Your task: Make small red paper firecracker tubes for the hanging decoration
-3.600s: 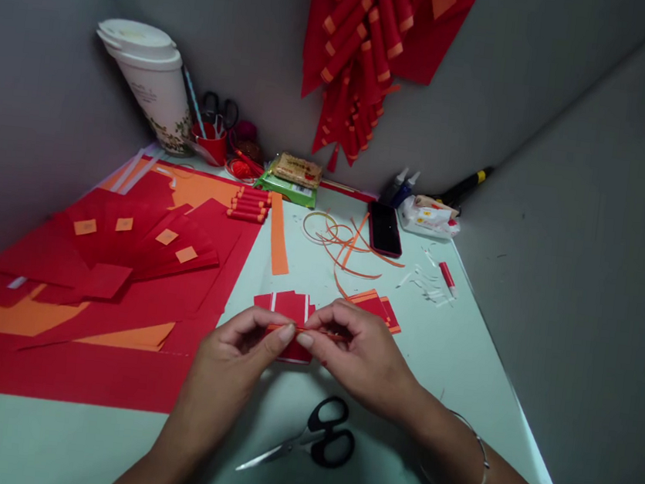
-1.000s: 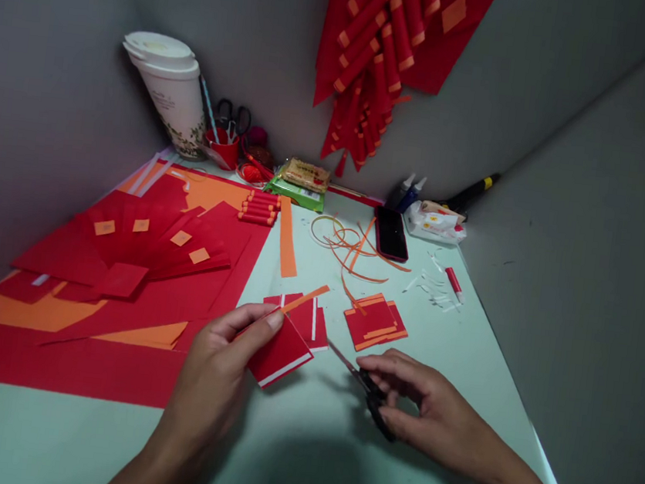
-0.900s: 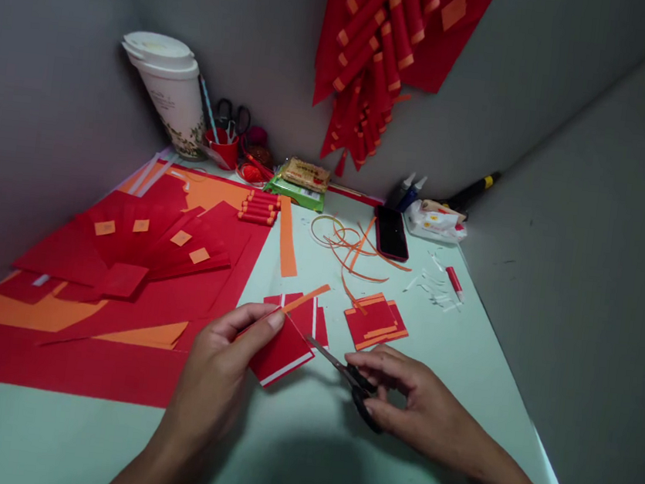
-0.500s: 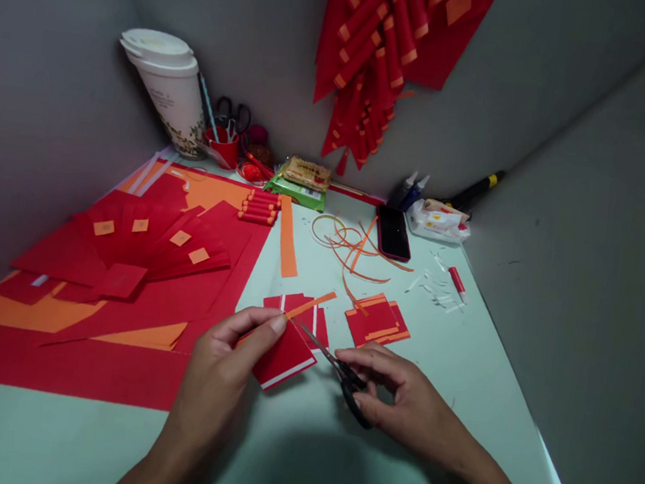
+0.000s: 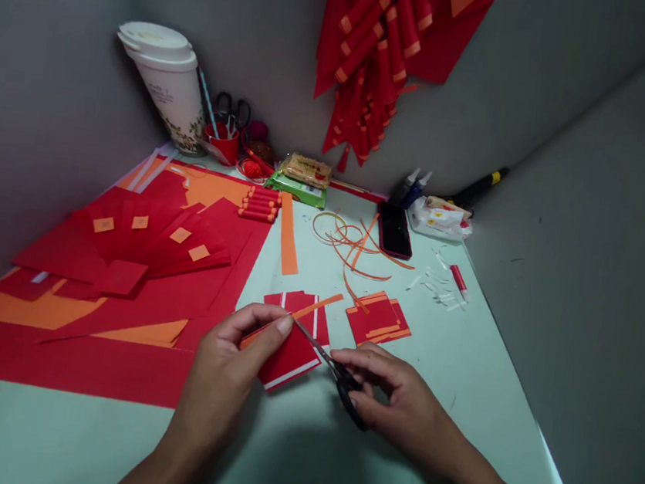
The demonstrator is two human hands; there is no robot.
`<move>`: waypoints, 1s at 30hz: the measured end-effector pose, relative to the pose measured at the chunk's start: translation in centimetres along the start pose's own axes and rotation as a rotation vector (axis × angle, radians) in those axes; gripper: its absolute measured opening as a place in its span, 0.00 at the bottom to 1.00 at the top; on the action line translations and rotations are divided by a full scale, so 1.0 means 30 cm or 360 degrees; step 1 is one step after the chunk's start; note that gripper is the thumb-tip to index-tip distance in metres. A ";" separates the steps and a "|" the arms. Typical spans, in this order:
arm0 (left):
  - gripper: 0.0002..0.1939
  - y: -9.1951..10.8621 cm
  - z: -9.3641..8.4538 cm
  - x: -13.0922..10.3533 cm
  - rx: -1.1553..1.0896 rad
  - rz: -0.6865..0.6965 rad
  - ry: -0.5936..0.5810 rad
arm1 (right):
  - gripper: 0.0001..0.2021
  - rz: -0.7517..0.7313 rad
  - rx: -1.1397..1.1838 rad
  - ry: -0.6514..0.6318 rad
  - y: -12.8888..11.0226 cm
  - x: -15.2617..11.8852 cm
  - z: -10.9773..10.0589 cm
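- L hand [image 5: 233, 356] up front, pinched tight: thumb on top, fingers under, w/ a red card [image 5: 288, 362] in its grip, held tilted above the tabletop [image 5: 486, 385].
- Card's near edge carries a white strip [image 5: 292, 376]; an orange strip [image 5: 318, 305] comes out from by the thumb & pokes well past the card, up to the R.
- R hand [image 5: 399, 390] curled round the black handles of the scissors [image 5: 338, 370]; can't tell exactly which fingers sit in the loops.
- Blades lie across the card's R side, tips right by the L thumb & the base of the orange strip. Gap btwn blades? Too fine to tell.
- Looks like a trim at the card's edge. To do it well: line blades up flush w/ that edge, so the strip ends even & the card isn't nicked.
- Watch that thumb! Tips v. close; safer a touch further back, pinch kept firm so the strip can't twist.
- One short, clean snip prob. beats several small ones.
- Just beyond, on the tabletop: white-striped red cards [image 5: 321, 327]; to their R, orange-edged red cards [image 5: 369, 317], w/ loose thin orange strips [image 5: 377, 277] behind.
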State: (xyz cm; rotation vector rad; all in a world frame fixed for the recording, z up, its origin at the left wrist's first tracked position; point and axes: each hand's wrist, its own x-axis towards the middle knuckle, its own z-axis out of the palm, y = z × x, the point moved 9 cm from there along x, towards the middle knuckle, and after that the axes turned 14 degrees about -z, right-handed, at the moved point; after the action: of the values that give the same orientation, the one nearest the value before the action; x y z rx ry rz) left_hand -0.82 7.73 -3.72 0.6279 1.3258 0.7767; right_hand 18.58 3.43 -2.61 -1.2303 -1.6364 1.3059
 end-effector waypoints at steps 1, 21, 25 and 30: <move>0.12 0.000 0.000 0.000 0.0007 0.0003 0.0005 | 0.24 -0.0002 0.0010 0.0000 -0.001 0.000 0.001; 0.12 0.003 0.015 -0.008 0.0016 -0.0063 0.0009 | 0.24 0.0029 0.0133 -0.0006 0.007 0.005 0.046; 0.12 0.000 0.014 -0.011 -0.0003 -0.0083 -0.0010 | 0.24 0.0002 0.0154 -0.0004 0.002 0.006 0.051; 0.11 0.003 0.010 -0.005 0.0041 -0.0044 0.0003 | 0.23 -0.0033 0.0159 0.0026 -0.002 0.008 0.048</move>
State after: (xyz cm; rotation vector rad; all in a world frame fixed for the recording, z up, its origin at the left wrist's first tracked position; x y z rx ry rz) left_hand -0.56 7.66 -3.52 0.6285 1.3455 0.7390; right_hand 17.18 3.22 -2.92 -1.1587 -1.5492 1.3448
